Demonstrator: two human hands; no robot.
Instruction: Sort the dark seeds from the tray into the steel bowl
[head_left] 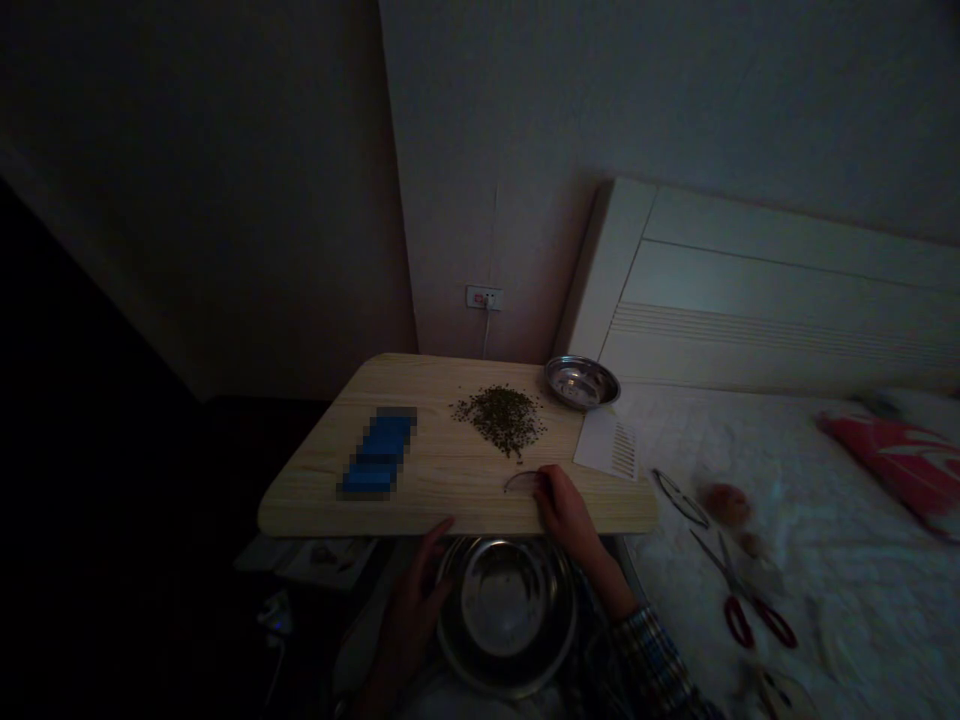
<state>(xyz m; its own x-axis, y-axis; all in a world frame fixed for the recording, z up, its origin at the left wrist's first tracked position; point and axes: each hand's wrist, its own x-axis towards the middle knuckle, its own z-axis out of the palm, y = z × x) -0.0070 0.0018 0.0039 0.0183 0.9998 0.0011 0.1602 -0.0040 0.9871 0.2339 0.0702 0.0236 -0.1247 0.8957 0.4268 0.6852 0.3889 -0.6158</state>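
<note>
My right hand is closed at the near edge of the wooden tabletop, its fingers pinching a thin curved strip whose exact kind I cannot make out. Just beyond it lies a loose pile of small dark green grains. Below the table edge, a round metal bowl rests at my lap. Beside its left rim is my left hand, fingers apart and holding nothing; whether it touches the rim is unclear in the dim light.
A blurred blue object lies on the table's left. A second metal bowl and a white slotted sheet sit at its right side. On the bed are red-handled scissors, a slim looped tool and a red pillow.
</note>
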